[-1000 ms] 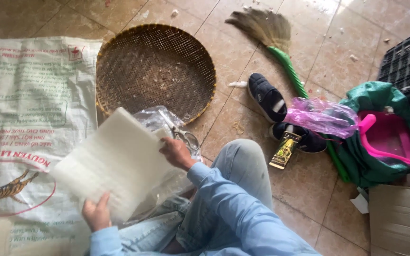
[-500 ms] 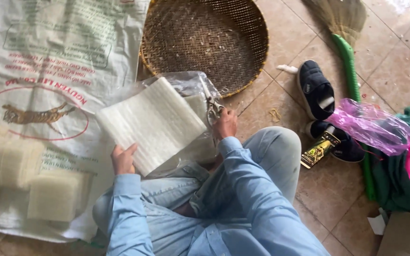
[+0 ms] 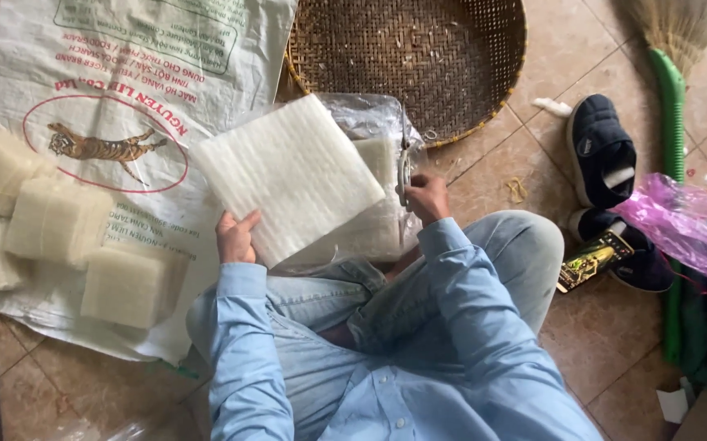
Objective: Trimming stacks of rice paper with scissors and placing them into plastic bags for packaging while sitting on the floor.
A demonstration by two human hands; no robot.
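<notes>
My left hand (image 3: 237, 238) grips the near edge of a white square stack of thin sheets (image 3: 292, 175) and holds it tilted above my lap. Under it lies a clear plastic bag (image 3: 370, 122) with more white sheets inside. My right hand (image 3: 427, 196) is closed on a pair of scissors (image 3: 404, 163) at the bag's right side. Several smaller white stacks (image 3: 55, 220) lie on a printed woven sack (image 3: 124, 82) spread on the floor to my left.
A round woven bamboo tray (image 3: 419, 57) sits on the tiled floor ahead. To the right are dark slippers (image 3: 600, 151), a phone (image 3: 594, 260), a pink plastic bag (image 3: 688, 229) and a green-handled broom (image 3: 670, 90). My bent knee (image 3: 525, 245) is beside them.
The view has swung left and down, bringing the small white stacks on the sack into sight. The big white stack stays in my left hand; my right hand remains at the bag.
</notes>
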